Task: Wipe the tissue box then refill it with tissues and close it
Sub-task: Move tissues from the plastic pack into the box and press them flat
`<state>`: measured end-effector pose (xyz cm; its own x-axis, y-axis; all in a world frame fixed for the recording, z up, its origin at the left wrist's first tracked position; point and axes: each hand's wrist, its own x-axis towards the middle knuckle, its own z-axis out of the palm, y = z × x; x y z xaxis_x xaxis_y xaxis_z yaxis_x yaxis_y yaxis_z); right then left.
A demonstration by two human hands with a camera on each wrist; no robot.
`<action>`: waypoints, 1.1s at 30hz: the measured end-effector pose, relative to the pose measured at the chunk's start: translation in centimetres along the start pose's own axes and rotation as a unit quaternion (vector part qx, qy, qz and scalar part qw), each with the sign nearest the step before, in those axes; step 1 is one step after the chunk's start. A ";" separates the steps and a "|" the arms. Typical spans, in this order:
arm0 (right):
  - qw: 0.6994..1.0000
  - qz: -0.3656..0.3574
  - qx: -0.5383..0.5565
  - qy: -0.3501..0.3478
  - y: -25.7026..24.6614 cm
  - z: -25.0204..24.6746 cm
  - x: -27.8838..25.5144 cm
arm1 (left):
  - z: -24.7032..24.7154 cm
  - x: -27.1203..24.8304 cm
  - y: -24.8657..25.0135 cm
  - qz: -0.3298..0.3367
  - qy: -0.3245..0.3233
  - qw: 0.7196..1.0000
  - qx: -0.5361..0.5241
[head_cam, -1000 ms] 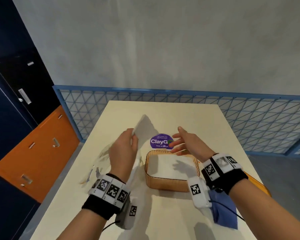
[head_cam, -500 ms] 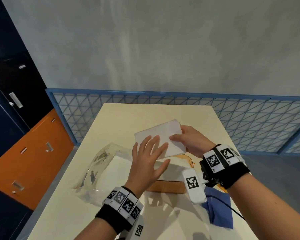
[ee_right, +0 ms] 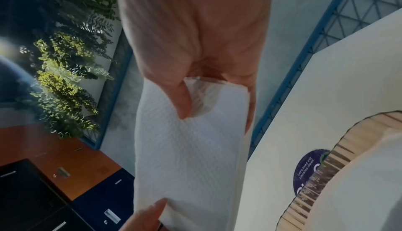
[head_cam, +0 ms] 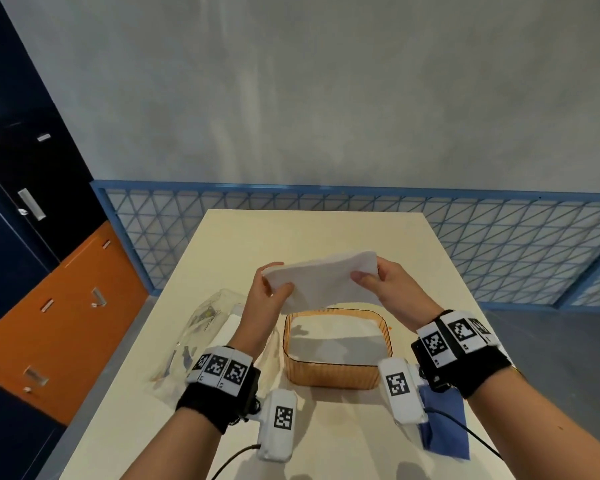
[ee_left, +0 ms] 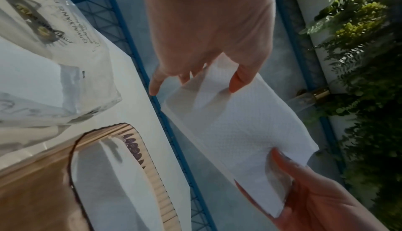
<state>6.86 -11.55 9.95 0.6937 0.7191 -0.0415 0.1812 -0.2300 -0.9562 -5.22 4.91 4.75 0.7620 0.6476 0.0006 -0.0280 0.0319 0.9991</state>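
A white stack of tissues (head_cam: 323, 282) is held in the air above the open amber tissue box (head_cam: 336, 375), which stands on the cream table (head_cam: 326, 233) and shows white tissue inside. My left hand (head_cam: 267, 292) pinches the stack's left end, thumb on the near face. My right hand (head_cam: 381, 278) pinches its right end. The left wrist view shows the tissues (ee_left: 234, 131) between both hands above the box (ee_left: 135, 148). In the right wrist view the thumb presses the tissues (ee_right: 191, 142), and the box rim (ee_right: 339, 152) lies to the right.
A clear plastic tissue wrapper (head_cam: 205, 327) with more white tissues lies left of the box. A blue cloth (head_cam: 444, 424) lies at the table's near right. A purple round sticker (ee_right: 309, 171) is on the table behind the box. A blue mesh railing (head_cam: 499, 244) runs beyond the table.
The tissue stack has been turned lengthwise and raised over the box. My left hand went from lying flat on it to pinching its left end; my right hand now grips the right end.
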 end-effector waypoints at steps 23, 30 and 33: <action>0.994 0.022 0.105 0.015 4.6 -0.7 0.7 | 1.1 -0.4 -0.4 0.073 -0.018 0.996 0.057; 0.997 0.067 -0.041 0.025 8.9 0.8 0.0 | 2.2 -1.2 -4.6 -0.036 -0.029 0.987 0.157; 0.992 0.078 -0.084 0.050 9.3 1.4 0.4 | 3.0 -1.3 -5.4 -0.057 -0.028 0.969 0.238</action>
<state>7.89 -12.47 0.59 0.7865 0.5997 -0.1475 0.1749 -0.4454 -0.8781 -4.10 1.65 -0.49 0.7770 0.6177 -0.1216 0.3501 -0.2635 0.8989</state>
